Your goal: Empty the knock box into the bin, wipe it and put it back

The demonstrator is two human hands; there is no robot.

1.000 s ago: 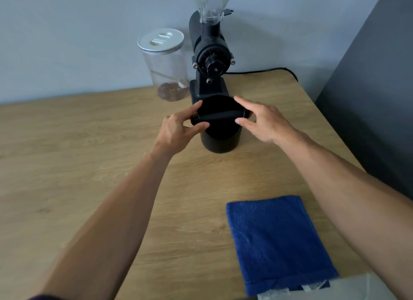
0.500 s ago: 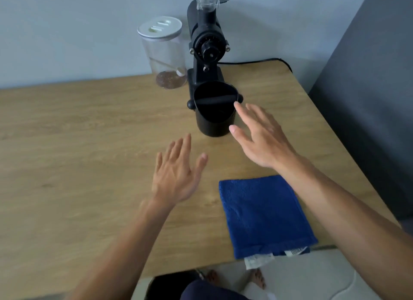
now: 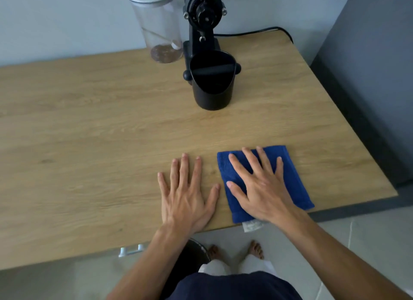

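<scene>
Behind the splayed, empty left hand (image 3: 186,198) and right hand (image 3: 260,185), knock box (image 3: 212,92) touches grinder (image 3: 202,20).

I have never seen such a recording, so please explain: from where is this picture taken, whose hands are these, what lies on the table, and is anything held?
The picture comes from a camera worn on a person's head, looking down at their own two bare hands. No robot is there. The left hand lies flat and open on the wooden table. The right hand lies flat and open on a folded blue cloth. Nothing is held. Further back stands the black knock box, upright, with a bar across its opening. Behind it are a black coffee grinder and a clear jar with a white lid.
</scene>
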